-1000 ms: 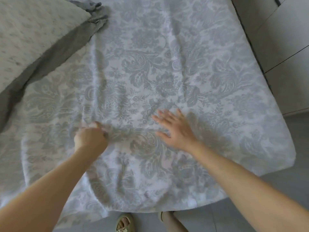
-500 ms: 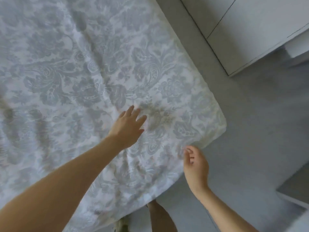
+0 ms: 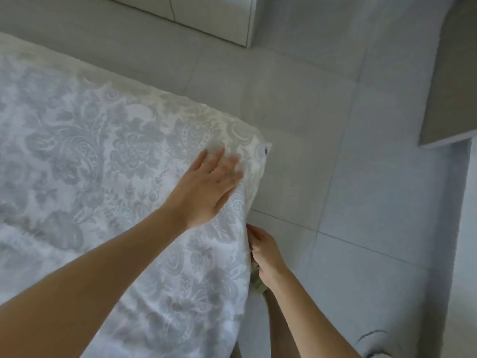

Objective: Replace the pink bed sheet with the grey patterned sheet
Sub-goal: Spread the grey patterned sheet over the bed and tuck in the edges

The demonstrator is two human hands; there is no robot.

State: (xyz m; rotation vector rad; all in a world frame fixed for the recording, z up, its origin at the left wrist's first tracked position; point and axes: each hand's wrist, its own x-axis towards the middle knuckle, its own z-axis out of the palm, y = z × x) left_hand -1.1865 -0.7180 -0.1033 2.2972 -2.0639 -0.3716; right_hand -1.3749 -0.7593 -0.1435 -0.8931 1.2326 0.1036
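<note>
The grey patterned sheet (image 3: 98,161) covers the bed from the left edge of the view to the bed's corner at centre right. My left hand (image 3: 206,184) lies flat on the sheet close to that corner, fingers straight and blurred. Below it, at the side of the bed, my right hand (image 3: 263,250) grips the hanging edge of the sheet with curled fingers. No pink sheet shows in this view.
A grey tiled floor (image 3: 322,151) runs along the right of the bed. White cupboard fronts (image 3: 206,16) stand at the top. A grey furniture corner (image 3: 449,99) juts in at upper right. My leg and a sandal (image 3: 259,285) stand beside the bed.
The view has swung right toward the bed's corner. My left hand slid across the sheet to the corner. My right hand dropped off the bed top and took hold of the sheet's side edge.
</note>
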